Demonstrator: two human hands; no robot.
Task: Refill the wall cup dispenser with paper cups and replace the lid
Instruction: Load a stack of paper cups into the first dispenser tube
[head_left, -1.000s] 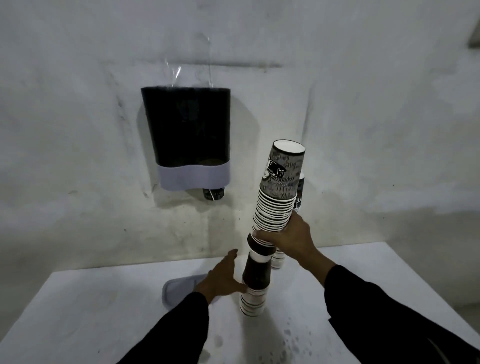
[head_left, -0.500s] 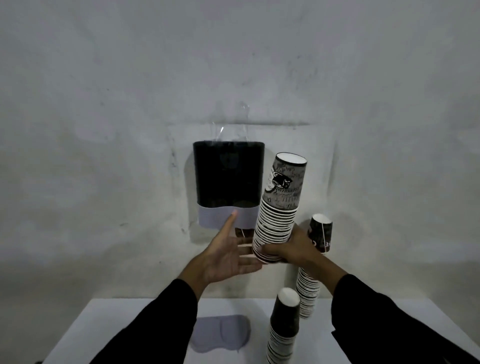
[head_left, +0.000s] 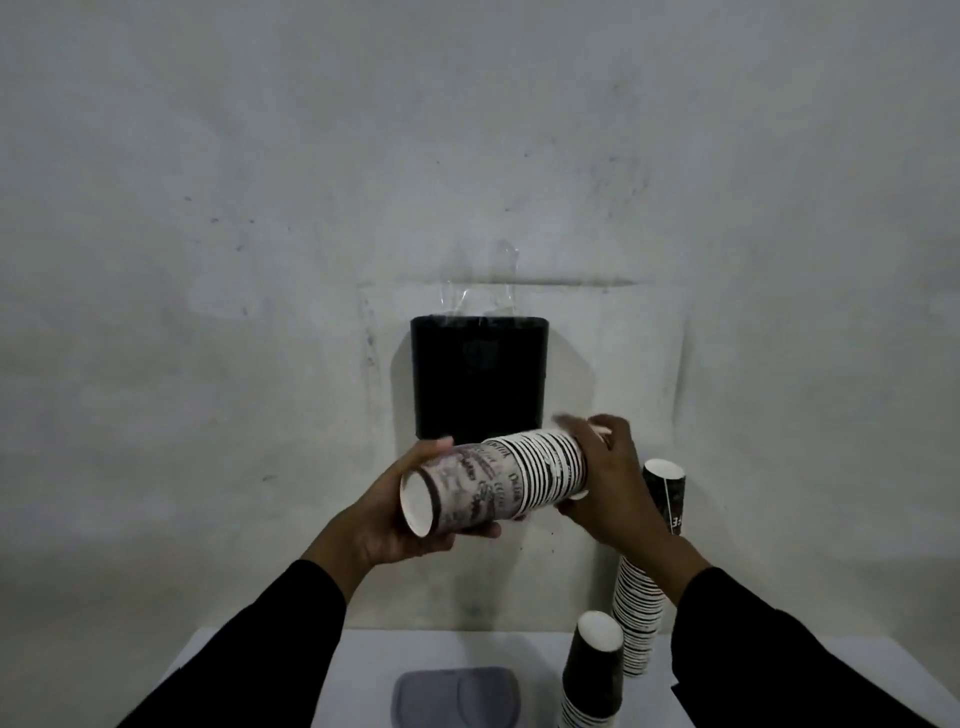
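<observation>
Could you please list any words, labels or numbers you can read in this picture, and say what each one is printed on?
"FE": white letters running sideways down the dark top cup of the tall stack behind the right hand; the rest is hidden.
Script print on the cup stack held sideways by both hands: too blurred to read.
Dispenser, lid: no text visible.

Printed paper cup stack – matt; black plastic wall dispenser – smooth, dull; grey plastic lid, rough whitewashed wall.

Dispenser top seemingly unobstructed; cup stacks crowd right.
</observation>
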